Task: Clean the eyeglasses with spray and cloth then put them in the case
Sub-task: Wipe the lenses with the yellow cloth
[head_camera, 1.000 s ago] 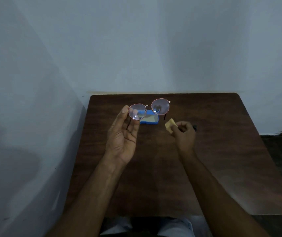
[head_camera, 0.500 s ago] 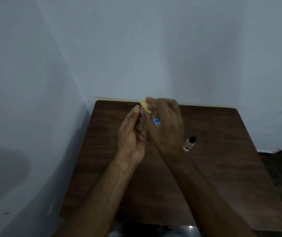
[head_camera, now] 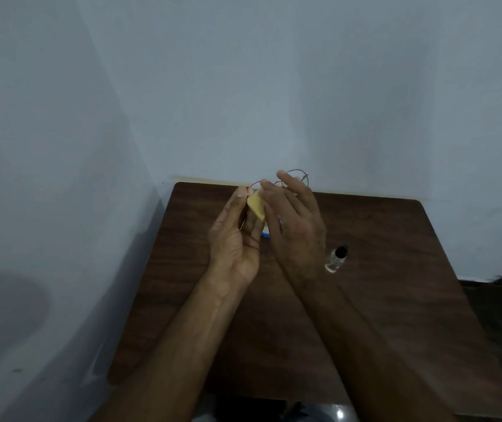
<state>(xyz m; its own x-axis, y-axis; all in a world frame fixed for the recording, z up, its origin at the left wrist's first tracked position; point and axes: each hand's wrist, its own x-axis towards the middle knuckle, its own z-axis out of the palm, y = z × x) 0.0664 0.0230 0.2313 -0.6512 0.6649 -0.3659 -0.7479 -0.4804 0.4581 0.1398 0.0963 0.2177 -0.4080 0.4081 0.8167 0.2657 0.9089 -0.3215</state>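
Where pale blue-grey walls meet in a corner, a dark wooden table stands pushed against them. Both bare forearms reach over it from the near edge, and the hands meet above its far side.

The left hand is raised palm inward, thumb up, with thumb and fingers closed on the outer edge of the eyeglasses, holding them in the air above the table. The right hand shows its back to the camera and covers most of the frame; only thin round rims stick out above its fingertips. It holds a small yellow cloth against the lens beside the left thumb.

A small clear spray bottle with a black cap lies on the table just right of the right wrist. Between the two hands a sliver of the blue case shows on the tabletop.
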